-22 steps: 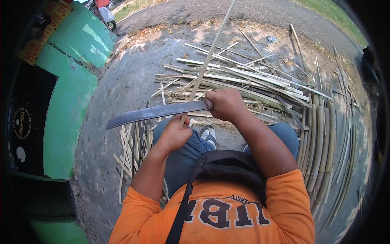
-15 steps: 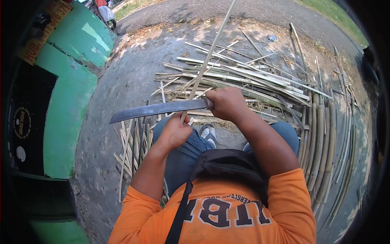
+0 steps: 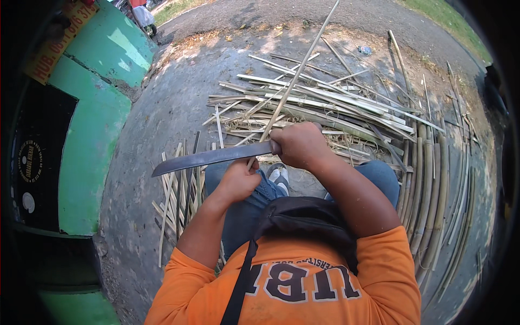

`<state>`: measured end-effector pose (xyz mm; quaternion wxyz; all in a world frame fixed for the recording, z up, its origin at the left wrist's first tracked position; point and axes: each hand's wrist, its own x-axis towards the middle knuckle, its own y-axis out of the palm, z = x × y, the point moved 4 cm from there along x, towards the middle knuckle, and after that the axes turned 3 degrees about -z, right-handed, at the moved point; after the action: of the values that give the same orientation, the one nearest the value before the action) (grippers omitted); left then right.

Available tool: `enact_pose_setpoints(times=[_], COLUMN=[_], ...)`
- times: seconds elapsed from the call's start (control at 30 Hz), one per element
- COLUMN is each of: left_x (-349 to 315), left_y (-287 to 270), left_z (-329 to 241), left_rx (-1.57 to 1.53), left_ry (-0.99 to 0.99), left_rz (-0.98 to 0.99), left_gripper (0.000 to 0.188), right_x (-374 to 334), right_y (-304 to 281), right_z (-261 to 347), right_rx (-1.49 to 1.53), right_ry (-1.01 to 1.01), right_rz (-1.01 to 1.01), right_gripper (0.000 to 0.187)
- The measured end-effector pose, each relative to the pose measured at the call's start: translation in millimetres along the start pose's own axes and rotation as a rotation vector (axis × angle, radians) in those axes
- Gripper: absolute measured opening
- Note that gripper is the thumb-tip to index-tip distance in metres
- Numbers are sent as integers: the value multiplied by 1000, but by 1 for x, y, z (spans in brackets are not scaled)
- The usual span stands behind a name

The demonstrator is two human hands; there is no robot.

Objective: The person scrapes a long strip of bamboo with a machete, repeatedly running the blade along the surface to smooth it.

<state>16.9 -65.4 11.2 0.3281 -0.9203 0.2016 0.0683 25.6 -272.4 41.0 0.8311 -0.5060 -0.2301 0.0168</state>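
My right hand [image 3: 301, 145] is wrapped round the handle of a machete [image 3: 216, 155]. Its long dark blade points left and crosses over a thin bamboo strip [image 3: 296, 77]. My left hand [image 3: 238, 181] closes on the lower end of that strip, just below the blade. From there the strip slants up and away to the right, past the top edge of the view. Blade and strip meet close above my left fingers; whether the edge bites into the strip cannot be told. The right fingers partly hide the machete's handle.
Split bamboo strips [image 3: 319, 100] lie piled on the ground ahead. More strips [image 3: 174, 187] stand beside my left leg. Long bamboo poles [image 3: 425, 189] lie at the right. A green wall [image 3: 86, 162] rises at the left, and a road [image 3: 260, 16] runs across the back.
The bamboo strip has tilted further right at its far end. The machete's tip has dropped slightly and shifted right, and my left hand has moved a little to the right.
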Motion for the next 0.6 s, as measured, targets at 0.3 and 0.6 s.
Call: enact_pose_setpoints(times=[0.3,0.6], left_x=[-13,-18], left_y=[-4,-7], left_z=[-7,-6], left_rx=[-155,-65], left_ry=[-3,88], left_rz=[-64,-111], left_gripper=[15,16], right_x=[7,7], right_y=[-28,-33], right_z=[-52,-47], right_rx=[-8,-33], right_ry=[255,186], right_rz=[-192,-180], right_gripper=[5,13])
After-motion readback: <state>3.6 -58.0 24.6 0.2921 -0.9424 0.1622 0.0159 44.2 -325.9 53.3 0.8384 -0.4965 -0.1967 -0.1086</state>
